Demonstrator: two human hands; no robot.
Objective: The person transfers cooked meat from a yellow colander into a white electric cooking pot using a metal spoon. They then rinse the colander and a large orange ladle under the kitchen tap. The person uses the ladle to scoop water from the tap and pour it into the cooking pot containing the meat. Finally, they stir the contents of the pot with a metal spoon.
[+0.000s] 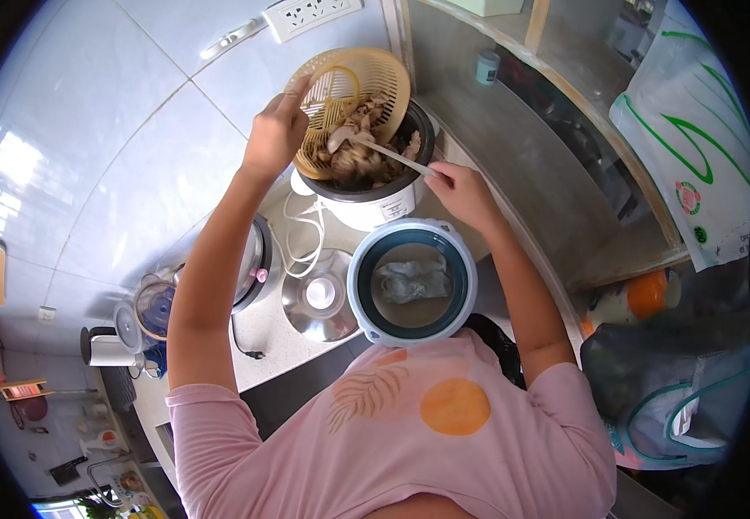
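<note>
1. Gripping the rim of the yellow slotted basket point(383, 69), the left hand point(278, 134) holds it tilted above the white rice cooker point(353, 210).
2. Closed around the handle of a pale spoon point(402, 159), the right hand point(463, 197) reaches in from the cooker's right side; the spoon's bowl touches the brown food pieces point(368, 112).
3. Those pieces lie partly in the basket and partly in the dark pot point(428, 130) of the cooker.
4. Just below the cooker sits a round blue-rimmed basin point(468, 281) containing a crumpled translucent bag point(414, 281).
5. Beside the basin, a metal lid point(304, 322) with a white knob rests on the countertop point(281, 353).
</note>
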